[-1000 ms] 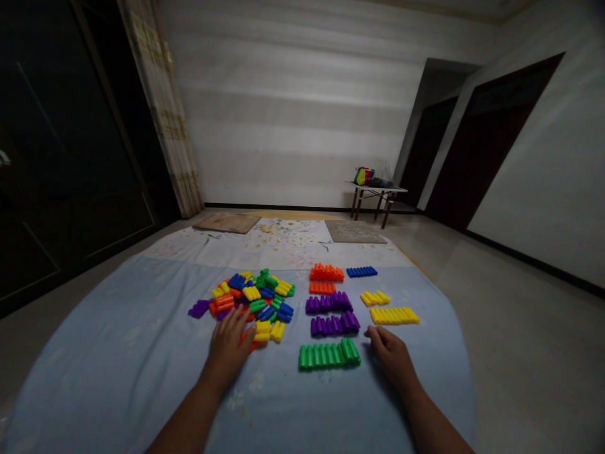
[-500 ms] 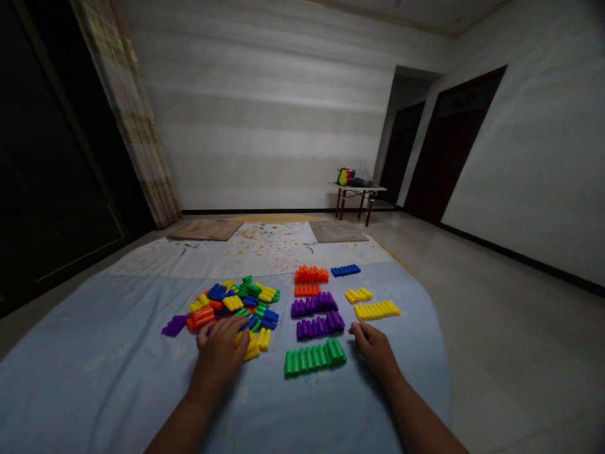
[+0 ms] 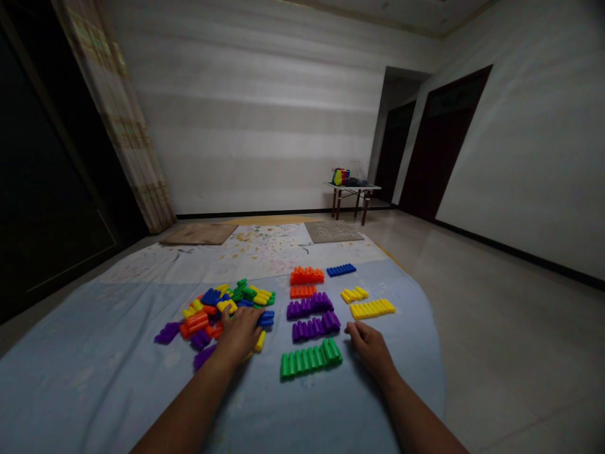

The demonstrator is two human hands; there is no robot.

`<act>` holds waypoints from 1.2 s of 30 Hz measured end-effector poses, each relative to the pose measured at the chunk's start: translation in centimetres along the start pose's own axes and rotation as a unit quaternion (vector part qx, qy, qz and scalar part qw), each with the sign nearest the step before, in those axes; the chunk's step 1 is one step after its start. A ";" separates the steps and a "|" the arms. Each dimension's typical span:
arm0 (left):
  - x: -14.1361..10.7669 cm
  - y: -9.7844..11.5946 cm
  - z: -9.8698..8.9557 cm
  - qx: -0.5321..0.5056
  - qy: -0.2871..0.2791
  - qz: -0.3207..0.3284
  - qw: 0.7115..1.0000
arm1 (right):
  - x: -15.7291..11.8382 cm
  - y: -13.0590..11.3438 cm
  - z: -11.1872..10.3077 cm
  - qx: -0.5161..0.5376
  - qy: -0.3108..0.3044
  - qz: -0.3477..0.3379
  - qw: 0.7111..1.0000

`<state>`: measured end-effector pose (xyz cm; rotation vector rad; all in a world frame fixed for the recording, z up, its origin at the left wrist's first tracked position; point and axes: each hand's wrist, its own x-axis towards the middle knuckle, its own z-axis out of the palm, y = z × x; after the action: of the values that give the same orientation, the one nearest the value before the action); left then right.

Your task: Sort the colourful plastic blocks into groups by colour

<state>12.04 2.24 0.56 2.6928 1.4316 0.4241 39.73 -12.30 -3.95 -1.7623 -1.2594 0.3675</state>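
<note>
My left hand lies over the right part of a mixed pile of plastic pieces, its fingers spread and bent down onto them. Whether it grips a piece is hidden. To the right of the pile, a green row lies nearest me. Beyond it are two purple rows and two orange rows. My right hand rests on the cloth beside the purple and green rows, fingers curled with nothing seen in them. Yellow rows and a blue row lie farther right.
A blue and floral cloth covers the table. Two flat mats, a brown one and a grey one, lie at its far edge. A small table with a colourful bag stands beyond.
My left hand has moved right and slightly forward over the pile, uncovering purple pieces on its left. The view has shifted slightly; my right hand stays beside the rows.
</note>
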 end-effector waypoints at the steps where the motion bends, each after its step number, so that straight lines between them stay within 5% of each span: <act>1: -0.1 0.3 -0.3 0.009 0.011 -0.012 1.000 | 0.0 0.0 0.0 0.002 0.001 -0.001 1.000; 12: -2.4 2.7 -0.6 0.005 0.130 -0.047 0.990 | 0.1 0.2 0.0 0.004 -0.002 -0.009 1.000; 19: -3.4 -1.6 0.2 -0.026 0.231 -0.112 0.966 | -0.5 -0.2 -0.1 -0.028 0.012 -0.026 0.999; 24: -3.7 -4.9 1.1 -0.037 0.282 -0.141 0.948 | -0.5 -3.9 0.3 -0.066 0.002 -0.114 0.991; 31: -3.9 -6.7 1.4 -0.164 0.334 -0.239 0.897 | 2.5 -12.1 5.7 -0.170 -0.116 -0.234 0.950; 36: -4.1 -7.2 1.2 -0.243 0.356 -0.323 0.843 | 4.2 -13.5 9.9 -0.289 -0.173 -0.211 0.918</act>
<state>4.41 3.02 -2.76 1.5505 1.9077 1.5492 26.78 -2.90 2.59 -1.8732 -2.1243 0.0477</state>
